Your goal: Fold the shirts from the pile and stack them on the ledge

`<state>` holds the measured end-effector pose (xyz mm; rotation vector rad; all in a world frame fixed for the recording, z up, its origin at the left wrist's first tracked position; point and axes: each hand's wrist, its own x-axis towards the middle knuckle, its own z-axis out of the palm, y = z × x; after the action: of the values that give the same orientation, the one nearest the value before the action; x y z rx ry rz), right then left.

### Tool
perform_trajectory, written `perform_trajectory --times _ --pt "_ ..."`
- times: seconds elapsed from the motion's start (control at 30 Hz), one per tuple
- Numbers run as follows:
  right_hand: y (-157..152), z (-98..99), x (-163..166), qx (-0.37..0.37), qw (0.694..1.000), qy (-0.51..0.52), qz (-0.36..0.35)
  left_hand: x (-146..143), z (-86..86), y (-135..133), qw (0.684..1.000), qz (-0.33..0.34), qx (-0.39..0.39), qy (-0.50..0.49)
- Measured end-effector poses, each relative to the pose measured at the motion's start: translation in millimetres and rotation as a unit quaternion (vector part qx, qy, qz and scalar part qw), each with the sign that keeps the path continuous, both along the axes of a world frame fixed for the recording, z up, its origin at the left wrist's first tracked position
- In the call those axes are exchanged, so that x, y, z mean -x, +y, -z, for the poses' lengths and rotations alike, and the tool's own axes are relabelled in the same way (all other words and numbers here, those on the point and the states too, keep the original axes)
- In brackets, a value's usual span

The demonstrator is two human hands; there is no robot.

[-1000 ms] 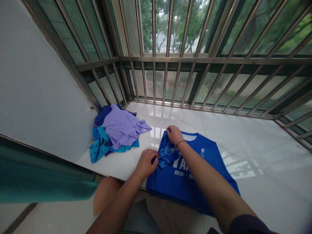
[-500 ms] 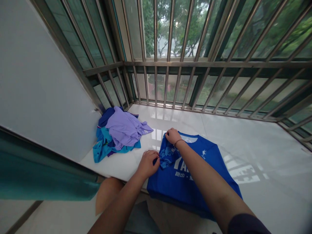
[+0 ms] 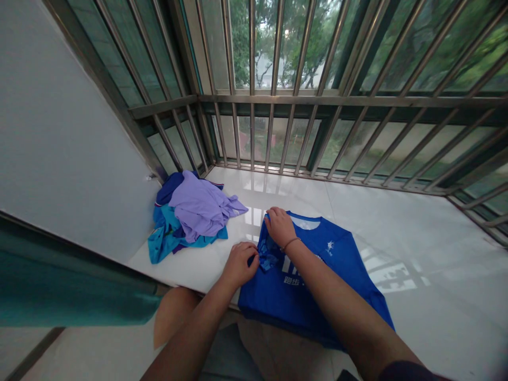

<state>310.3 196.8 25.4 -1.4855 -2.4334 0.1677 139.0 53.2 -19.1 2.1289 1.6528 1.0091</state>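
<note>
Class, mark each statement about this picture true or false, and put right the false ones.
1. The left hand and the right hand both touch the blue shirt. True.
2. The blue shirt lies crumpled in a heap. False: it lies spread out on the white ledge.
3. A purple garment tops the pile of clothes. True.
4. The pile of clothes lies to the right of the blue shirt. False: it lies to its left, in the corner.
5. The blue shirt bears white lettering. True.
</note>
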Motion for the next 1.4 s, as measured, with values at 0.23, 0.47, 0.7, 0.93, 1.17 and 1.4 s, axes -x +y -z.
perform_trajectory --times 0.23,0.47,0.7,0.93,1.17,1.4 --pt "-123.2 43.8 -32.1 0.023 0.995 -0.015 -0.095 1.5 7.9 2.5 1.000 -0.010 -0.022 0.018" --pt "-131.4 51.3 -48.5 0.079 0.995 -0.034 -0.053 0.3 7.7 3.4 0.997 -0.044 -0.034 0.060" --pt "-127.2 34.5 -63.5 0.083 0.996 -0.033 -0.017 1.2 1.5 -2.1 0.997 -0.003 -0.033 0.068" --pt "-160.9 39.6 -128.4 0.041 0.996 -0.052 0.065 2.3 9.2 -2.4 0.995 0.034 -0.044 0.078" --pt "-171.2 58.1 -194.5 0.047 0.979 -0.082 0.178 1.4 18.1 1.4 0.988 0.036 0.011 0.152" --pt "-174.0 61.4 -198.2 0.064 0.979 -0.064 0.185 -6.6 21.4 5.4 0.970 0.041 0.061 0.232"
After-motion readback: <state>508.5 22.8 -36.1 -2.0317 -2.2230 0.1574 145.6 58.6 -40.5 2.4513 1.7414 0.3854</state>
